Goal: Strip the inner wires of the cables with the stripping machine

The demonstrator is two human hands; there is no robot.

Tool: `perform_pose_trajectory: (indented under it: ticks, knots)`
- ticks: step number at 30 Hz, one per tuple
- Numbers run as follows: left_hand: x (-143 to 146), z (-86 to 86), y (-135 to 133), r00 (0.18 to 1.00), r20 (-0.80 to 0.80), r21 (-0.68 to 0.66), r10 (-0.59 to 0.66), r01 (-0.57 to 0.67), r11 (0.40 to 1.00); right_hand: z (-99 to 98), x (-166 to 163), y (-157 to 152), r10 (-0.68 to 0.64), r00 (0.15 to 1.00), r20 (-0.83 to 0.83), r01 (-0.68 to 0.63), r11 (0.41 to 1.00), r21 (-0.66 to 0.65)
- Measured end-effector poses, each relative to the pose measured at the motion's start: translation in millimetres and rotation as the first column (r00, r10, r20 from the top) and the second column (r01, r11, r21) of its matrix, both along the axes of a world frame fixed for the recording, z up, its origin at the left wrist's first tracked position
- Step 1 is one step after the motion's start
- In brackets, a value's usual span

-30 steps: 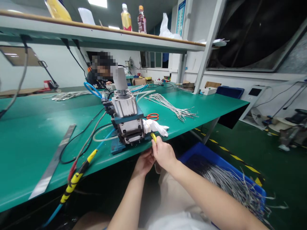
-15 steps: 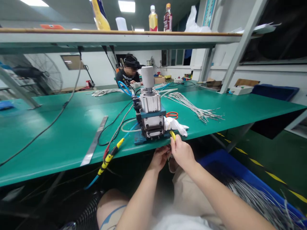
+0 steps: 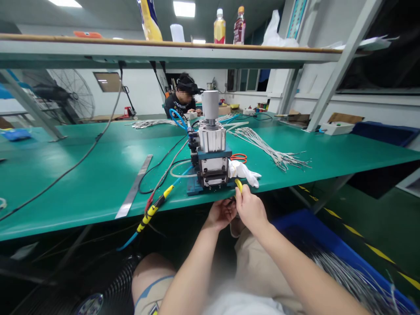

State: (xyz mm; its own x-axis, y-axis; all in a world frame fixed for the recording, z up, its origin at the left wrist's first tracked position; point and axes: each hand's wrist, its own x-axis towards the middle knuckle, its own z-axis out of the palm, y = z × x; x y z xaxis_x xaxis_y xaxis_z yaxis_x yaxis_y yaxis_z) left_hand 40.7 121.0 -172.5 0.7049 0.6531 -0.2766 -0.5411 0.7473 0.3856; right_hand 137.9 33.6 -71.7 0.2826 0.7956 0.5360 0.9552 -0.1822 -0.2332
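Observation:
My right hand (image 3: 252,210) is closed around a yellow curved handle (image 3: 239,184), which sticks up past the table's front edge; the rest of the tool is hidden. Just beside it and slightly lower, my left hand (image 3: 222,214) has its fingers curled together below the edge. Something small and dark seems to be at those fingertips, too hidden to name. Directly behind both hands stands a pneumatic machine (image 3: 213,153) with a grey cylinder on top. A white glove (image 3: 244,172) lies against its right side, with orange-red handles (image 3: 239,157) behind.
A metal ruler (image 3: 134,186) and a yellow-black taped blue hose (image 3: 152,212) are left of the machine. Bundled grey cables (image 3: 272,148) lie at right. A blue bin (image 3: 295,221) of cables stands by my right leg. Across the green table (image 3: 82,175), a person (image 3: 182,98) sits.
The whole view has shifted slightly, so the table and machine appear further right. My hands stay close together at the table edge, the right one keeping its grip on the yellow handle.

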Motion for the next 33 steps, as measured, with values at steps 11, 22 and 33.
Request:
perform_pose_trajectory:
  ticks: [11, 22, 33]
  knots:
    - [-3, -6.3, -28, 0.986, 0.168, 0.010, 0.007, -0.009, 1.000, -0.9, 1, -2, 0.002, 1.000, -0.028, -0.002, 1.000, 0.007]
    - [14, -9.6, -37, 0.978, 0.169, 0.029, 0.125, -0.131, 0.991, -4.6, 2, 1, 0.032, 0.997, -0.067, -0.029, 0.998, 0.050]
    - [14, -1.0, -24, 0.992, 0.106, -0.016, 0.075, -0.074, 0.997, 18.9, 30, -18, 0.329, 0.941, 0.080, -0.336, 0.877, 0.342]
